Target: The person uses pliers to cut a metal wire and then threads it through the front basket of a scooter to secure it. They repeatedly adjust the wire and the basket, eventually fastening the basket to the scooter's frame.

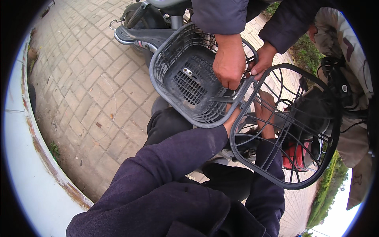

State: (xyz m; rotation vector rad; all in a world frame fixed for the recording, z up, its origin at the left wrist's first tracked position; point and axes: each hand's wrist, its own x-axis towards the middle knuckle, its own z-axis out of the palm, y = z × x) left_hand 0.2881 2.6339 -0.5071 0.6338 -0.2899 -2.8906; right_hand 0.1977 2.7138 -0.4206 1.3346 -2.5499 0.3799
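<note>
A black plastic bicycle-style basket (153, 69) stands with its wire-frame lid (285, 185) swung out to the right. My left hand (230, 121) is at the basket's near right side, its fingers hidden by the rim and slats. Beyond the lid bars, my right hand (265, 112) reaches up beside the hinge (245, 85); its fingertips are covered. Another person's hand (229, 59) pinches a thin shiny metal piece (235, 93) at the hinge. That person's other hand (263, 59) grips the lid's hinge end. Two bolt heads (187, 72) show on the basket floor.
A grey electric scooter (148, 37) stands behind the basket on brick paving (98, 91). A white curved panel (35, 177) with a rusty edge borders the left. Something red (294, 156) shows beneath the lid. The other person's dark sleeves (221, 15) come in from the top.
</note>
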